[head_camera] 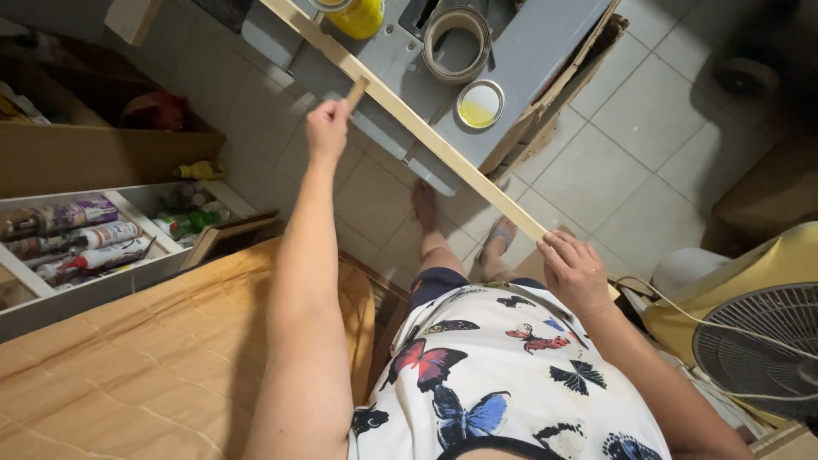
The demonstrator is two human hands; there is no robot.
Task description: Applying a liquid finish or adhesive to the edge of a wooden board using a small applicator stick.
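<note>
- Gripping a small wooden stick (357,91), the left hand (328,129) is closed in a fist around it; the stick's upper end pokes out and touches the long wooden strip (426,128), while the fingers themselves face away and are hard to make out.
- At the strip's near end the right hand (575,273) rests on top with fingers curled down together, covering that end so its tip is hidden.
- From there the strip runs diagonally up across the grey work surface (528,60) and is cut off at the top edge of view.
- On that surface beyond the strip sit a roll of tape (457,38) and, near the surface's right edge, a round lid (481,104) with yellow inside.
- A yellow can (358,17) at the surface's far edge is cropped, only its lower part showing.
- Below the strip, two bare feet (464,226) stand on the tiled floor (613,145).
- An open drawer (102,247) holds tubes too blurred to tell apart.
- A fan (758,349) is cut off at the right.
</note>
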